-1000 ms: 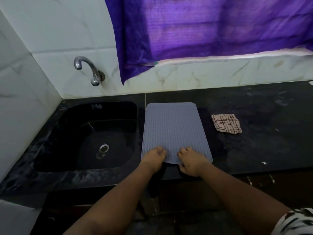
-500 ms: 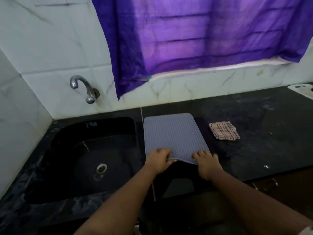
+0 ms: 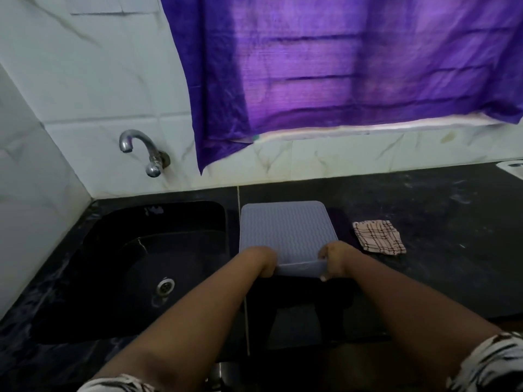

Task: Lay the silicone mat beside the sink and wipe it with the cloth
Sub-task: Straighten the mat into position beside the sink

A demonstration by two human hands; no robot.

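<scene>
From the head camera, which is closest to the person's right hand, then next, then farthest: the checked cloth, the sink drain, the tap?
Starting from the right hand, which grips the mat's near edge:
1. Checked cloth, just to its right on the counter.
2. Sink drain, to the left, down in the sink.
3. Tap, far left, up on the wall.

Both hands have shifted outward along the near edge of the grey silicone mat [image 3: 285, 230]: a second ago they pressed close together at its middle, and now the left hand [image 3: 264, 261] grips the near left corner and the right hand [image 3: 334, 260] the near right corner. That near edge, flat on the counter earlier, is now lifted and curled up between the closed fists.
</scene>
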